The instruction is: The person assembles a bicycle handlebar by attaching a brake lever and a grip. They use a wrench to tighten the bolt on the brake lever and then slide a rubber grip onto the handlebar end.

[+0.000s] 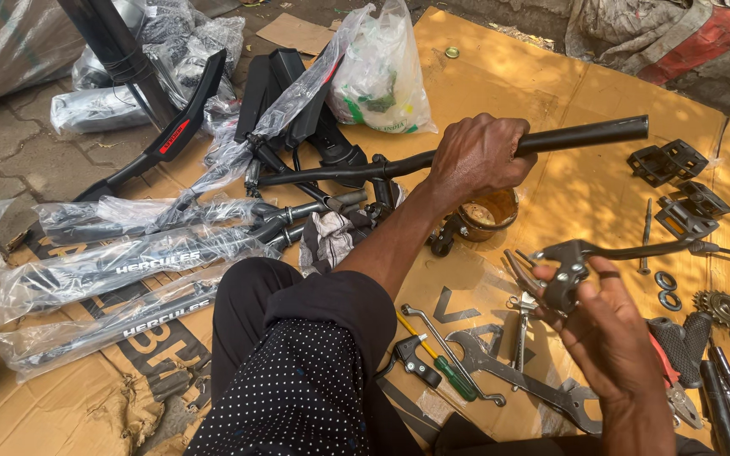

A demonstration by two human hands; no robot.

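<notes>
Right now I see the cardboard sheet (551,76) spread on the ground, carrying everything. Wrapped black frame tubes (120,266) lie at its left side, in clear plastic. My left hand (476,156) has its grip closed around the black handlebar (585,133), which it holds level above the cardboard. My right hand (610,333) holds a black brake lever (572,257) in a closed grip, just below the bar and apart from it. Beneath lie a flat spanner (509,371), a green-handled screwdriver (445,367), 2 black pedals (678,181) and a small sprocket (722,308).
</notes>
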